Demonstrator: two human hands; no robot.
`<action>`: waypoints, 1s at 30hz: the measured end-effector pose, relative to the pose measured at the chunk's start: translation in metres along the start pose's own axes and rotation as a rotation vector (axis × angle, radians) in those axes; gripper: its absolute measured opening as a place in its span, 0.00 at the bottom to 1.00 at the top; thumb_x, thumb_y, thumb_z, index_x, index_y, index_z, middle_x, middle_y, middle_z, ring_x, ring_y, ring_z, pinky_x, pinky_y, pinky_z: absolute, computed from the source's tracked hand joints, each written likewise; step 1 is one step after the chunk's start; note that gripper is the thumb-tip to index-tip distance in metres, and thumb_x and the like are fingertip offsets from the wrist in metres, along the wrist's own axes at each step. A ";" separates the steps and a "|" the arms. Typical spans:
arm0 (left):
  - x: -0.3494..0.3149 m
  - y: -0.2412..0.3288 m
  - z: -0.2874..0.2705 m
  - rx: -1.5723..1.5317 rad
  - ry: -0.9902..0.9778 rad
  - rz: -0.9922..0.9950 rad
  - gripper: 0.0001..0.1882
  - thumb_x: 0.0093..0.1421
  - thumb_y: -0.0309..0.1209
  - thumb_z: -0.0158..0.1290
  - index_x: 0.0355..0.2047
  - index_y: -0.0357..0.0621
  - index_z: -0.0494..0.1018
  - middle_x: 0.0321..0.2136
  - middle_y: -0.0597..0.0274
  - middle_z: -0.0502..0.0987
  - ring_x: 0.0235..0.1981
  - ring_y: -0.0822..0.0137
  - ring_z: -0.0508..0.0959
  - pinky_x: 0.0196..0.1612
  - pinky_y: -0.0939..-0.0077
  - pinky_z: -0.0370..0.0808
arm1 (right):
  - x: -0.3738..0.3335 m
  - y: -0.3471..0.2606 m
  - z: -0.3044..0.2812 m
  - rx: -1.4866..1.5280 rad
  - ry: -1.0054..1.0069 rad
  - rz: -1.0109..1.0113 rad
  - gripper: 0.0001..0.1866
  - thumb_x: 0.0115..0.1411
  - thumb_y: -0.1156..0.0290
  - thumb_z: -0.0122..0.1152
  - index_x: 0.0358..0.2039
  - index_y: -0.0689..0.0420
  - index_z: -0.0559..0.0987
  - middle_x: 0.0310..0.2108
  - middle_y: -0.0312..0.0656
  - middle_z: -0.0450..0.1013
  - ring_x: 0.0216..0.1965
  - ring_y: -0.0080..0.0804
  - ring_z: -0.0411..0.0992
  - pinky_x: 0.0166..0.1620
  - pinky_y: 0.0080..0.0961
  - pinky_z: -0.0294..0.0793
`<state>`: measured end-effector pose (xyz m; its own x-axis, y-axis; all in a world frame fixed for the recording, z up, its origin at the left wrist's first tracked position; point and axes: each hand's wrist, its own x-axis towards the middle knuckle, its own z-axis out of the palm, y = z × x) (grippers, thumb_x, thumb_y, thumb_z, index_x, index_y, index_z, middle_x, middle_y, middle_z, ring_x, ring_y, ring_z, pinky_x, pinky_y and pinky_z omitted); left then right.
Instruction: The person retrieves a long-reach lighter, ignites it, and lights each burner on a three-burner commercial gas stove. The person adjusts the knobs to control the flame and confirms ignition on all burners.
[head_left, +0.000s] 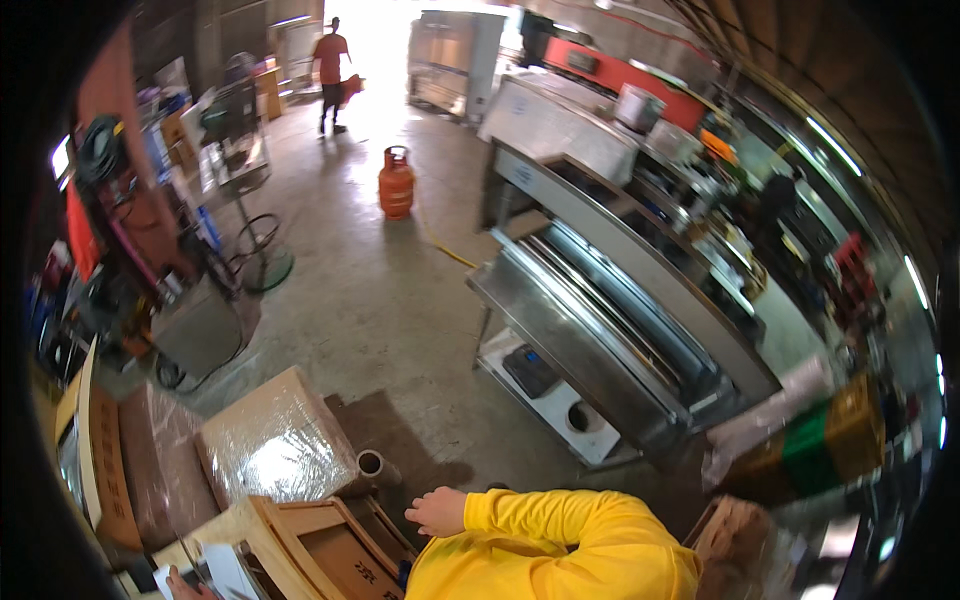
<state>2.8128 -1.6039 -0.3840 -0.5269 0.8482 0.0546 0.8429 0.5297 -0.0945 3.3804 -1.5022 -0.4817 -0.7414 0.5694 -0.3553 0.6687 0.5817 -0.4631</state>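
Note:
My right arm, in a yellow sleeve (590, 515), bends across the lower middle of the view. At its end my right hand (437, 512) is open and holds nothing, its fingers loosely apart. Beside that hand lies a wooden frame or crate (290, 515) with dark printed marks on a brown panel. At the lower left edge only a few fingers of my left hand (187, 586) show. They are closed next to white sheets (228, 570) and a thin dark thing; what they grip is not clear.
A plastic-wrapped carton (275, 440) and a cardboard tube (372, 465) stand just ahead. A steel kitchen unit (610, 330) fills the right. Farther off stand an orange gas cylinder (397, 185) with a yellow hose (452, 256) and a person (330, 70) near the bright doorway.

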 end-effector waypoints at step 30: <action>-0.402 0.642 0.031 -0.237 -1.130 1.710 0.30 0.59 0.48 0.57 0.55 0.41 0.70 0.42 0.47 0.80 0.44 0.50 0.80 0.48 0.61 0.77 | -0.429 0.064 0.212 0.539 0.538 1.262 0.23 0.65 0.51 0.49 0.53 0.54 0.71 0.46 0.51 0.74 0.48 0.54 0.74 0.49 0.50 0.74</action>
<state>3.5620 -1.6052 -0.4971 0.8950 0.0505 -0.4432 0.3942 -0.5545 0.7329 3.7288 -1.8322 -0.5308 0.4939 0.7363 -0.4625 0.6509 -0.6658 -0.3648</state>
